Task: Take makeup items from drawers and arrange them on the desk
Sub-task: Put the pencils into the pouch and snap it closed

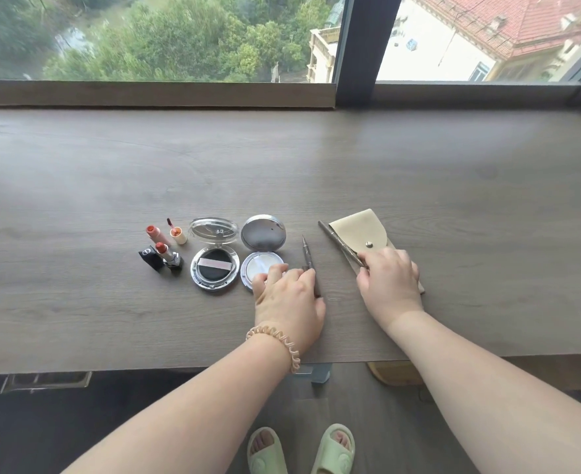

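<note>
A: Entry, head view. Where are the hands?

B: Both are on the wooden surface (453,186), near its front edge. The left hand (287,295) lies over the lower end of the pointed pencil (307,254), with the fingers curled down onto it and the thumb against the rim of the silver compact (261,265).

A: Right side?

B: The right hand (388,282) rests on the beige pouch (357,227), whose flap is turned back and snap showing. Its fingers pinch the near end of the second pencil (337,241), which lies slanted along the pouch's left edge.

A: And the rest of the row?

B: From the left: two uncapped lipsticks (164,253), the front one upright next to a black cap (149,257). Behind them is a small gloss tube (179,235) with its wand sticking out. Next is the clear compact (214,270), open, with a black puff inside. The silver compact, just beside it, is also open with its lid tilted back.

A: Other notes?

B: There's a coiled hair tie (279,340) on the left wrist. Green slippers (337,446) are on the floor below. A window (179,35) runs behind the surface.
</note>
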A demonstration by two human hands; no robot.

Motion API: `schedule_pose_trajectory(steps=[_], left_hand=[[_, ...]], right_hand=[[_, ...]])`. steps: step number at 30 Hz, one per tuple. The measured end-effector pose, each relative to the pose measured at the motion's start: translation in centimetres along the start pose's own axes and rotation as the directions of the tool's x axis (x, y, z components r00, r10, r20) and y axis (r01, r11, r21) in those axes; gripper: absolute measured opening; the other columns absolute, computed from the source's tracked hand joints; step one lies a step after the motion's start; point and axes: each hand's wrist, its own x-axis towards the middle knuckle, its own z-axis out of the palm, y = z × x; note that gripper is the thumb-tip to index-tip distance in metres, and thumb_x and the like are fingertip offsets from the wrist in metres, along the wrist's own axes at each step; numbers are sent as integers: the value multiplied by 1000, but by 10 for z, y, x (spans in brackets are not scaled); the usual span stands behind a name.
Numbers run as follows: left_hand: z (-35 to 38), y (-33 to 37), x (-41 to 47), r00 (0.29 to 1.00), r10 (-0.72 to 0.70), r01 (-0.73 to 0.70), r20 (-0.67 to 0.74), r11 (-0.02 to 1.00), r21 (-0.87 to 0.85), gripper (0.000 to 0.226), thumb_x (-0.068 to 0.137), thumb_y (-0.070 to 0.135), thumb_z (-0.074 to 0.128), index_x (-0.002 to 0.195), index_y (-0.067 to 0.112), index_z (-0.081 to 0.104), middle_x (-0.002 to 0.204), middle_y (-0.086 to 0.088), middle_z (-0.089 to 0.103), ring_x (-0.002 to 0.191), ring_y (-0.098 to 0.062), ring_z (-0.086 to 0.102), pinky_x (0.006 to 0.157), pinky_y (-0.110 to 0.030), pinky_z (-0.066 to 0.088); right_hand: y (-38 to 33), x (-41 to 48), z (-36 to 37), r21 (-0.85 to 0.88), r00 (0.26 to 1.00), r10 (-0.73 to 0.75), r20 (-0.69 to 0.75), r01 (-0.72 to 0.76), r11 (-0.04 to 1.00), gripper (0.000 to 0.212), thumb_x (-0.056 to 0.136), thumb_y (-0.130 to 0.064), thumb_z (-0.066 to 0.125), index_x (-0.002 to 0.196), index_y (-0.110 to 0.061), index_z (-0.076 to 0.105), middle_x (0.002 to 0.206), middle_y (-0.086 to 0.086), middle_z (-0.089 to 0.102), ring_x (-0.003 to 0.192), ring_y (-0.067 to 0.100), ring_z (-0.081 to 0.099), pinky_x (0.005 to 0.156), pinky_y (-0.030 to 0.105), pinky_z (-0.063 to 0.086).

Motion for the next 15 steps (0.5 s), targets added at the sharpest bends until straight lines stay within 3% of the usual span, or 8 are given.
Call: schedule_pose_trajectory(steps=[3, 6, 11, 13, 15], left_hand=[[-10, 1, 3, 999, -13, 10, -49, 998, -69, 38, 84, 36, 50, 121, 28, 50, 125, 10, 56, 129, -20, 32, 101, -38, 13], [-30, 3, 10, 994, -3, -7, -106, 995, -96, 51, 85, 37, 53, 135, 30, 42, 134, 11, 50, 130, -18, 29, 100, -36, 17], [-77, 9, 23, 994, 44, -55, -100, 991, -118, 64, 86, 44, 55, 143, 36, 27, 151, 7, 30, 138, -19, 18, 106, -40, 18], [-98, 12, 29, 992, 83, -93, -99, 991, -101, 58, 87, 47, 53, 141, 38, 32, 147, 9, 37, 136, -17, 22, 104, -40, 20], [-119, 15, 32, 983, 149, -157, -107, 985, -73, 34, 90, 46, 50, 122, 35, 55, 121, 10, 60, 125, -17, 40, 97, -38, 23]], right_hand=[[6, -1, -13, 201, 999, -5, -41, 13, 980, 29, 86, -11, 47, 103, -7, 70, 89, 20, 59, 91, 41, 51, 82, 37, 35], [7, -2, -37, 368, 997, 60, -43, -40, 929, 27, 93, -7, 46, 109, -7, 68, 95, 13, 55, 100, 37, 48, 83, 30, 33], [-3, -4, -93, 493, 1000, 7, -10, -1, 870, 27, 95, -12, 42, 103, -17, 68, 93, 2, 51, 101, 24, 49, 79, 25, 33], [-7, -5, -118, 514, 999, -53, 10, 41, 857, 28, 96, -13, 41, 97, -23, 67, 92, -1, 52, 92, 14, 50, 74, 19, 34], [-13, -6, -140, 575, 998, -58, 8, 43, 817, 26, 97, -14, 42, 91, -24, 66, 90, -2, 55, 83, 4, 51, 72, 8, 35]])
